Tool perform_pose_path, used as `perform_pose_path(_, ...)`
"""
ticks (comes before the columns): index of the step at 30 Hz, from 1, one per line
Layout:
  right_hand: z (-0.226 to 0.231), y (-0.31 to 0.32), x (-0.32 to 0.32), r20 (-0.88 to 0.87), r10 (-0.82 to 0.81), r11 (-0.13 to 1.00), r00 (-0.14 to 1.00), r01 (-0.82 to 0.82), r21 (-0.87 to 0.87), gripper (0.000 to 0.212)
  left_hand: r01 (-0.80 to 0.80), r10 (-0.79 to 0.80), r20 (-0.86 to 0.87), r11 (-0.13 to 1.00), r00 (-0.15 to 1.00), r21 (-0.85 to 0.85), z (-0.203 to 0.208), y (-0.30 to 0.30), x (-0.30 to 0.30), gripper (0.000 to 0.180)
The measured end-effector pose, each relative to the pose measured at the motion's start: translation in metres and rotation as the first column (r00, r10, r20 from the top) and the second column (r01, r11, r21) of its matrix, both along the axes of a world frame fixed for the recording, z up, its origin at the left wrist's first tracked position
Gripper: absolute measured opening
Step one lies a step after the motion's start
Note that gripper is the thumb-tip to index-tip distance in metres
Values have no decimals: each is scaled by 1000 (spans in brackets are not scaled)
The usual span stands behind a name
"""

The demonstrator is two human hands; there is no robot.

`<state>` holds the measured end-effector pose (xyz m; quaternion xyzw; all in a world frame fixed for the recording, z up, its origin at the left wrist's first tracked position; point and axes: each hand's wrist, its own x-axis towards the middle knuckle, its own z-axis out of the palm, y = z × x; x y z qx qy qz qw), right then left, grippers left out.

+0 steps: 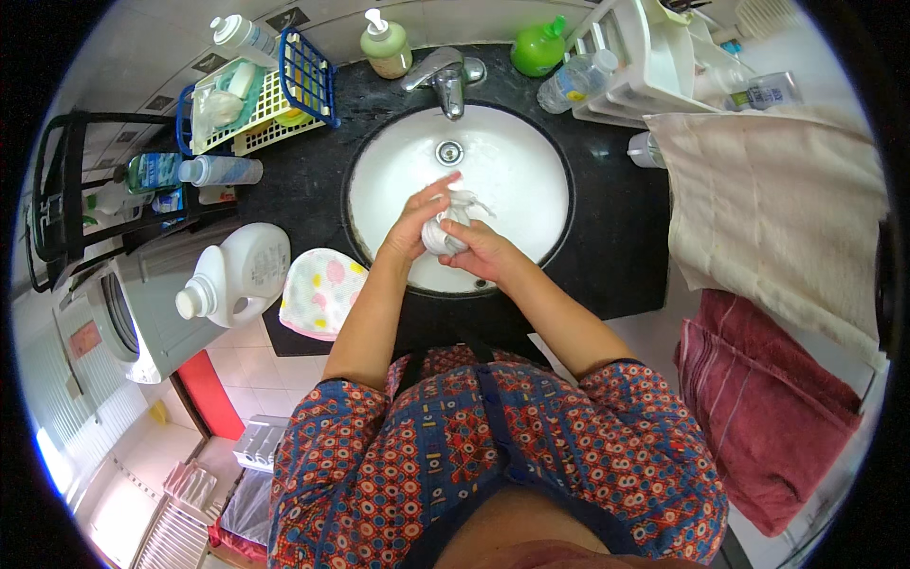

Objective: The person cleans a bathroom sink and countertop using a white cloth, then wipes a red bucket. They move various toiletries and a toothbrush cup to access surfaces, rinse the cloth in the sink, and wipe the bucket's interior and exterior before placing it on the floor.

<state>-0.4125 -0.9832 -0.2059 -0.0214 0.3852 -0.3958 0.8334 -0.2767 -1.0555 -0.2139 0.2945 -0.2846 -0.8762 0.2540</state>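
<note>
Both hands are over the white oval sink point(379, 171), set in a black table point(616, 256). The left hand point(414, 223) grips a bunched white cloth point(438, 237) from the left, its index finger extended toward the drain point(449, 153). The right hand point(483, 249) is closed on the same cloth from the right, thumb on top. The cloth is above the front half of the basin, a loose end hanging out past the fingers. The chrome faucet point(451, 83) stands at the rear rim; whether water runs cannot be determined.

Left of the sink, a white jug point(248, 266) lies on its side beside a patterned cloth point(322, 294). A pump bottle point(386, 47) stands behind, left of the faucet; a green bottle point(537, 49) stands to its right.
</note>
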Motion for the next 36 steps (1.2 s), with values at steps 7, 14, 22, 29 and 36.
perform_pose_path(7, 21, -2, -10, -357, 218, 973, 909, -232, 2, 52, -52, 108, 459, 990, 882, -133, -4, 6, -28, 23)
perform_pose_path(14, 1, -13, -6, -924, 169, 821, 342, -568, -60, 53, 90, 263, 677, 894, 687, -439, -22, 2, -43, 32)
perform_pose_path(22, -20, 1, -4, -994, 104, 746, -21, -659, 92, 49, 340, 342, 828, 791, 444, -509, -33, 15, -53, 37)
perform_pose_path(29, -27, 11, -6, -997, 34, 741, 65, -672, -18, 49, 258, 377, 784, 797, 493, -546, -37, 24, -44, 35)
perform_pose_path(36, -16, 50, -35, -585, -164, 953, 794, -27, -303, 35, -217, 186, 331, 975, 925, 59, 15, 20, -23, 13)
